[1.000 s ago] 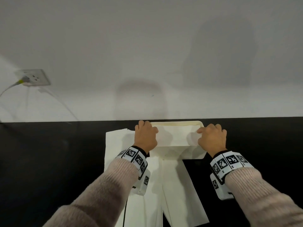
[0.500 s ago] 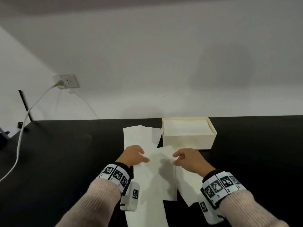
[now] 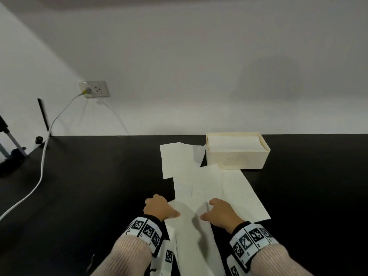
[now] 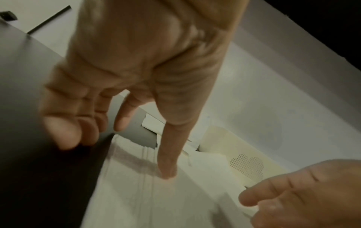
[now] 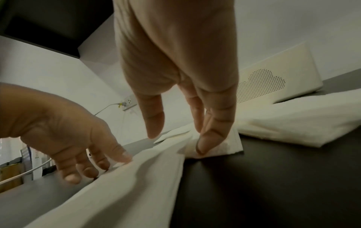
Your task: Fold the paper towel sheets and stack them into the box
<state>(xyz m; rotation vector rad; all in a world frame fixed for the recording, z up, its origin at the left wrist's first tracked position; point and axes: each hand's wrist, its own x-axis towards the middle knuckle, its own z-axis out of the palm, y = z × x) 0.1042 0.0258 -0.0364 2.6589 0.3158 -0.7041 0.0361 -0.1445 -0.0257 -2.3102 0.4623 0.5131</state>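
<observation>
Resting with loose fingers, left hand [image 3: 159, 207] and right hand [image 3: 221, 214] touch soft, rumpled paper towel sheets [image 3: 201, 196].

Black matte tabletop [image 3: 89, 186] across the lower half, butted against a plain white wall [image 3: 199, 66]. Wall socket [image 3: 94, 89] at ten o'clock, white cable [image 3: 42, 156] plugged in, trailing down across the table toward eight o'clock. Thin black rod [image 3: 44, 116] leaning at the wall near nine o'clock, small black knob [image 3: 39, 140] beside it. Soft grey shadow on the wall at two o'clock. Light even, diffuse.
</observation>
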